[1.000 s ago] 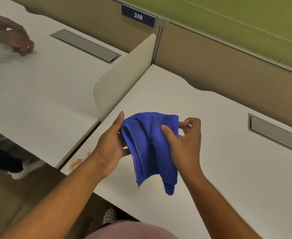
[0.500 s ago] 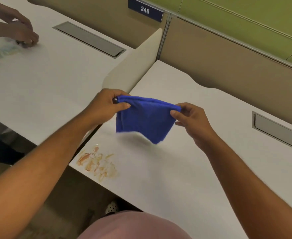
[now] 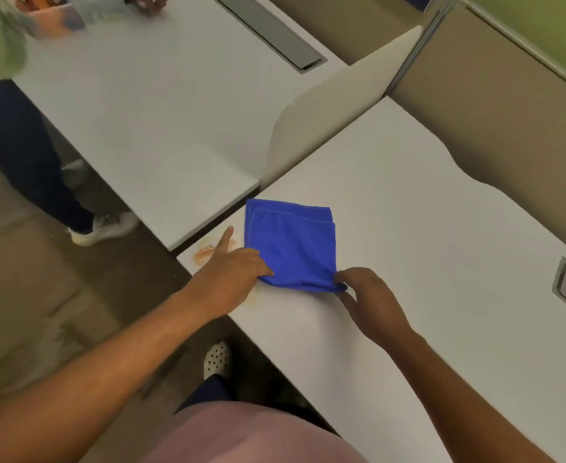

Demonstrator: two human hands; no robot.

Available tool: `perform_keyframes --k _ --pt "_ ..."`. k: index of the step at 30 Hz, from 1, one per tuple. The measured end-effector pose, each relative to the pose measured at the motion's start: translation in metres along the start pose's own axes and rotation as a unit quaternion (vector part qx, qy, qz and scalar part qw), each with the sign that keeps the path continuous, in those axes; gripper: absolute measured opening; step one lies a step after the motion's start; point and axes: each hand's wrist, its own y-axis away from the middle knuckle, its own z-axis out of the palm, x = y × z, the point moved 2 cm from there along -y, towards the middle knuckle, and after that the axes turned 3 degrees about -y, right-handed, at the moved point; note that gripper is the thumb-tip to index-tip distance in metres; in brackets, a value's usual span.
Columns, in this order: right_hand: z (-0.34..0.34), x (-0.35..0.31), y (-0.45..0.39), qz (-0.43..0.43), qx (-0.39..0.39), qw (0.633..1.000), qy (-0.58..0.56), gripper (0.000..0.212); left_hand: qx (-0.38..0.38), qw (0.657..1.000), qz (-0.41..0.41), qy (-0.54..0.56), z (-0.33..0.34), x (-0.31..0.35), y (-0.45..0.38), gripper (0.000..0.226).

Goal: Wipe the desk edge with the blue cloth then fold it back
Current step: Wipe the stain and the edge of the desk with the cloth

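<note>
— Where does the blue cloth (image 3: 291,243) lie?
— Folded flat on the white desk (image 3: 425,262), close to its near edge, beside an orange smear (image 3: 208,252)

— And the hands?
— The left hand (image 3: 231,265) pinches the cloth's near left corner (forefinger sticking out); the right hand (image 3: 365,292) pinches the near right corner

— Any writing legible?
— None can be read
</note>
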Motion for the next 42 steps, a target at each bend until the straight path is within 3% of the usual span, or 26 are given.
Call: perform_keyframes --k 4,8,11,13,16,19,23,30,36,39,42 --pt "-0.004 0.013 0.006 -0.073 -0.064 0.994 0.056 0.019 0.061 0.995 0.0 -0.083 0.04 0.02 0.027 0.04" --pt "-0.012 0.009 0.003 -0.152 -0.136 0.976 0.076 0.01 0.146 0.984 -0.043 -0.091 0.057 0.045 0.05 0.029" --pt "-0.005 -0.002 -0.008 -0.193 -0.088 0.977 0.018 0.022 0.223 0.962 -0.158 -0.014 0.068 0.073 0.072 0.04" --pt "0.01 -0.014 -0.023 -0.204 -0.03 0.978 -0.011 0.028 0.314 0.891 -0.29 0.154 0.081 0.099 0.084 0.059" --pt "0.041 -0.035 -0.055 -0.197 -0.025 0.98 -0.022 0.067 0.391 0.733 -0.431 0.352 0.116 0.138 0.09 0.078" --pt "0.066 -0.049 -0.085 -0.188 -0.044 0.98 0.039 0.106 0.393 0.66 -0.493 0.408 0.14 0.163 0.066 0.078" --pt "0.088 -0.061 -0.108 -0.142 -0.064 0.983 0.101 0.118 0.399 0.601 -0.561 0.406 0.142 0.169 0.029 0.071" --pt "0.11 -0.081 -0.115 -0.205 -0.033 0.971 0.12 0.093 0.415 0.595 -0.587 0.361 0.155 0.164 0.021 0.069" --pt "0.099 -0.052 -0.079 -0.378 -0.101 0.906 0.162 0.1 0.387 0.644 -0.603 0.268 0.157 0.166 0.02 0.069" --pt "0.095 -0.038 -0.086 -0.388 -0.12 0.898 0.168 0.09 0.383 0.644 -0.617 0.239 0.157 0.168 0.02 0.082" --pt "0.1 -0.057 -0.114 -0.374 -0.109 0.91 0.142 0.081 0.387 0.643 -0.618 0.234 0.161 0.167 0.018 0.073"
